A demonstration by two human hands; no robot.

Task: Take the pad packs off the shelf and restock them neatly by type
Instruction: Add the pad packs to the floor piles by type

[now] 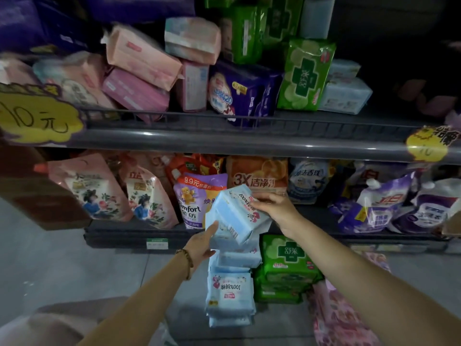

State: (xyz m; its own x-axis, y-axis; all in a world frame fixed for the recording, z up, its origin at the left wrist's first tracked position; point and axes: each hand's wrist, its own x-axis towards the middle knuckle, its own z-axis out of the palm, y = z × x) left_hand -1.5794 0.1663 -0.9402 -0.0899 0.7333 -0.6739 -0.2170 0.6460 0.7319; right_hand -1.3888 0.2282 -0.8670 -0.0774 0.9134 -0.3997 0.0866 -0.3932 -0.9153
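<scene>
We gripped a blue pad pack (234,216) in our right hand (274,211), fingers (259,203) curled over its top edge, tilted before the lower shelf (129,236). Our left hand (202,243) touched its lower corner with straight fingers. Beneath it, a stack of blue packs (230,290) stood on the floor (74,265), green packs (287,268) just beside. More packs lay jumbled on the upper shelf (224,141).

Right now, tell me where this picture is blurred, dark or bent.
Head view: motion blur smears the pink packs upper left; top-right corner nearly black; glare streaks the shelf rail, bowed by the wide lens; the blue pack in the right hand reads clearly.
</scene>
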